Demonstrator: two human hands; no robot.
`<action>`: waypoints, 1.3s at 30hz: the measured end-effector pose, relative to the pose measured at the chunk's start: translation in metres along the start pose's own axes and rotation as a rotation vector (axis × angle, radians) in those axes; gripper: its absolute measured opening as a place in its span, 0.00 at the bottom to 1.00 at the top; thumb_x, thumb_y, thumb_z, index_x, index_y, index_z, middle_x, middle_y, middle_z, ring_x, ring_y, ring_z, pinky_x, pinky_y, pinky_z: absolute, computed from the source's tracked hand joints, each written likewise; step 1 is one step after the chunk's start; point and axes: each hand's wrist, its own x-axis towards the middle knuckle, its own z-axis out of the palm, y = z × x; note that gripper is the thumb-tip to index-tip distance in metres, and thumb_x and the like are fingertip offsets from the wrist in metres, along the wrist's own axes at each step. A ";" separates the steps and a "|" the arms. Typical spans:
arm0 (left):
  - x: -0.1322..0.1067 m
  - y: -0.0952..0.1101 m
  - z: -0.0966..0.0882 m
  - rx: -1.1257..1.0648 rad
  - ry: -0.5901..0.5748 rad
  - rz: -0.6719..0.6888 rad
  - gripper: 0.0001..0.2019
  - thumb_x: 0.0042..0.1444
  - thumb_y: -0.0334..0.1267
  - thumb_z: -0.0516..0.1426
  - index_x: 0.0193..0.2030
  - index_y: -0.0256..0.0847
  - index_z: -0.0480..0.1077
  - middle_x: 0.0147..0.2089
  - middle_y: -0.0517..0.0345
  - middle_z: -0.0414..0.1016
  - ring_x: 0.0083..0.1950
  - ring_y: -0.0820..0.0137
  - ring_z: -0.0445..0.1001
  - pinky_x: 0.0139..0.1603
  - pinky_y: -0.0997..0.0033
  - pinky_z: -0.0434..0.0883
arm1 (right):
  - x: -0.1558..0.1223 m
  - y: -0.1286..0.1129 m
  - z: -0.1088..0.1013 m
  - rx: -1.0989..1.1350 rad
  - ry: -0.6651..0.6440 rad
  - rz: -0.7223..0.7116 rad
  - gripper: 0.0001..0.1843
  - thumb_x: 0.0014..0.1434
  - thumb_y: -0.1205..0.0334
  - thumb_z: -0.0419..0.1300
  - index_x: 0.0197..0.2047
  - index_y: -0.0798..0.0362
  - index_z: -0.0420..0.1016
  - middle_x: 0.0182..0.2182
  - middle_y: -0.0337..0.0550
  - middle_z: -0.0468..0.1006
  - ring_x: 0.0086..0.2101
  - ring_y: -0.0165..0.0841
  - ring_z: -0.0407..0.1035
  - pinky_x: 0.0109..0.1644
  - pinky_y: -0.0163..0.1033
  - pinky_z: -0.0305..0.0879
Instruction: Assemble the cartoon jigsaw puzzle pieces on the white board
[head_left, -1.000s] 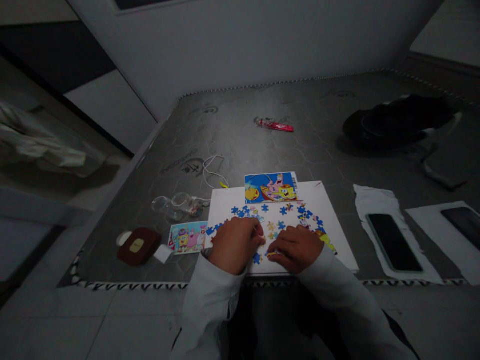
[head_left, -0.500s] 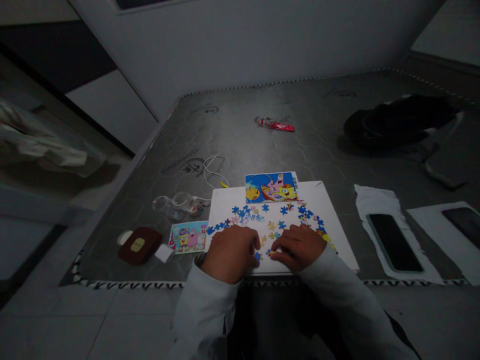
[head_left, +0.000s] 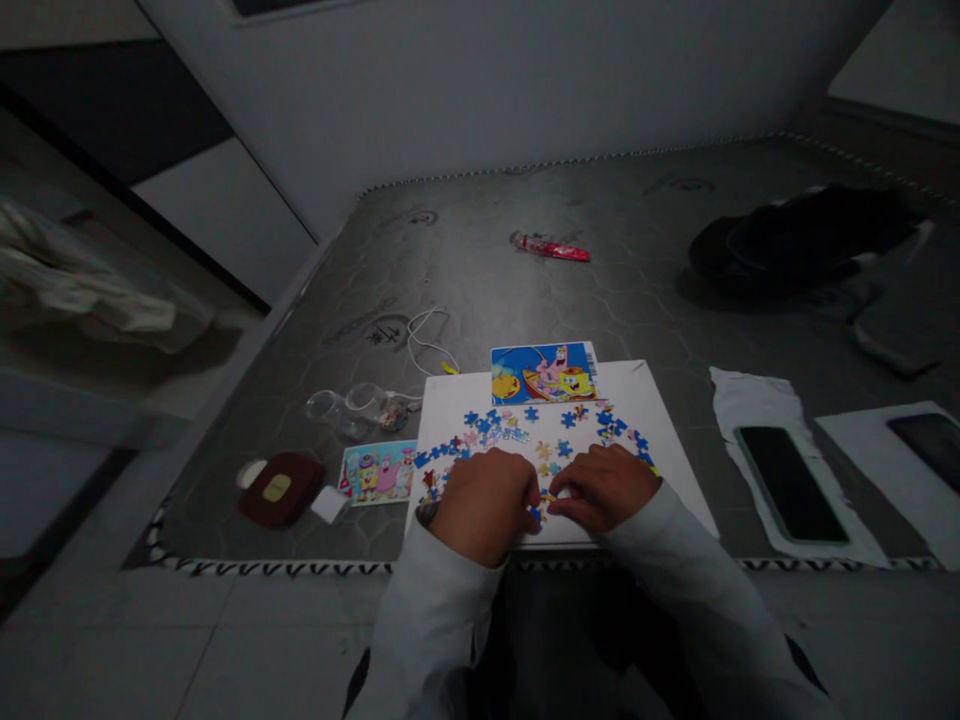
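Over the near half of a white board (head_left: 679, 490), my left hand (head_left: 487, 505) curls its fingers and thumb on a blue jigsaw piece (head_left: 535, 517). Close beside it, my right hand (head_left: 609, 487) pinches another jigsaw piece (head_left: 549, 497) with thumb and index finger. The two pieces are nearly touching; whether they interlock I cannot tell. Many loose blue, pink and yellow jigsaw pieces (head_left: 491, 425) lie spread in an arc beyond both hands. A blue cartoon picture card (head_left: 544, 374) rests at the board's far edge. My left palm and fingertips are partly hidden.
Left of the board are a second cartoon card (head_left: 380, 475), a brown case (head_left: 281, 490), a white adapter (head_left: 330, 505) and clear plastic cups (head_left: 349, 410). A phone (head_left: 791, 485) on white paper lies right. Farther off are a red packet (head_left: 555, 247) and a black cap (head_left: 795, 245).
My left hand has shifted right with the blue piece, closing the gap to my right hand. The right hand has moved slightly right, keeping its pinch.
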 end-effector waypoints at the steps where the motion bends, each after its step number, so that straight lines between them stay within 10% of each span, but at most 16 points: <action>1: 0.000 0.001 0.001 0.002 0.007 0.006 0.09 0.46 0.40 0.71 0.35 0.50 0.80 0.38 0.58 0.82 0.43 0.57 0.80 0.44 0.60 0.72 | 0.000 0.000 0.001 -0.007 0.012 0.011 0.10 0.57 0.50 0.73 0.38 0.45 0.82 0.27 0.38 0.78 0.33 0.37 0.71 0.38 0.42 0.53; 39: -0.010 -0.001 -0.011 0.030 0.013 -0.010 0.09 0.56 0.32 0.63 0.41 0.51 0.80 0.44 0.59 0.83 0.48 0.60 0.80 0.45 0.62 0.69 | 0.004 -0.008 -0.012 0.001 -0.179 0.061 0.07 0.61 0.56 0.69 0.43 0.45 0.84 0.33 0.42 0.81 0.39 0.39 0.71 0.42 0.43 0.54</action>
